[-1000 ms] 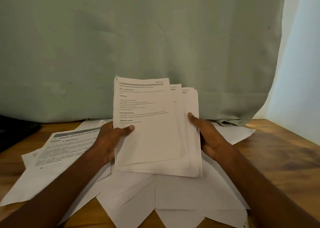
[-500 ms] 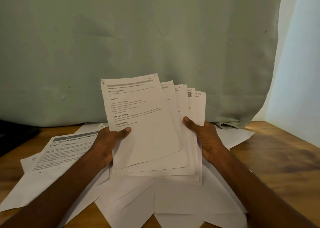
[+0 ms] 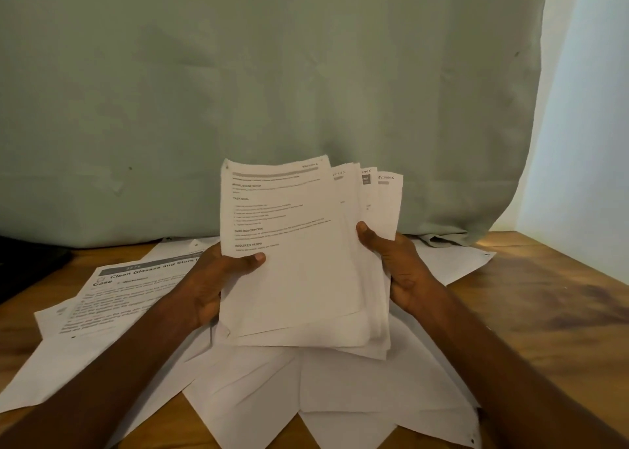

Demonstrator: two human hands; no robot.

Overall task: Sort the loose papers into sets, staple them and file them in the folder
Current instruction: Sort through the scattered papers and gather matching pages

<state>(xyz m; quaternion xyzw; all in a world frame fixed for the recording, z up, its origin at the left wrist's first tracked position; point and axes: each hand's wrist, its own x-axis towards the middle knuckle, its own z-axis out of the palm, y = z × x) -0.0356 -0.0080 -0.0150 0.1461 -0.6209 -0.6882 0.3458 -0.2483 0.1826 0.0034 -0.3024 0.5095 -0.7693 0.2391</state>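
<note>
I hold a fanned stack of printed white papers (image 3: 299, 271) upright above the table. My left hand (image 3: 211, 285) grips its left edge, thumb on the front sheet. My right hand (image 3: 394, 264) grips the right edge, thumb on the sheets behind. The back sheets peek out to the right, showing handwritten section labels at their top corners. More loose papers (image 3: 306, 390) lie spread face down on the wooden table (image 3: 544, 312) under the stack. A printed sheet headed "Clean Glasses and Store" (image 3: 126, 292) lies face up at the left. No stapler or folder shows.
A pale green cloth (image 3: 272, 91) hangs behind the table as a backdrop. A dark object (image 3: 27, 264) sits at the far left edge. Bare wood lies at the right, next to a light wall (image 3: 585, 142).
The stack was first nearly squared, then fanned wide with the front sheet tilted left. Now the sheets have drawn closer together and the front sheet stands straighter.
</note>
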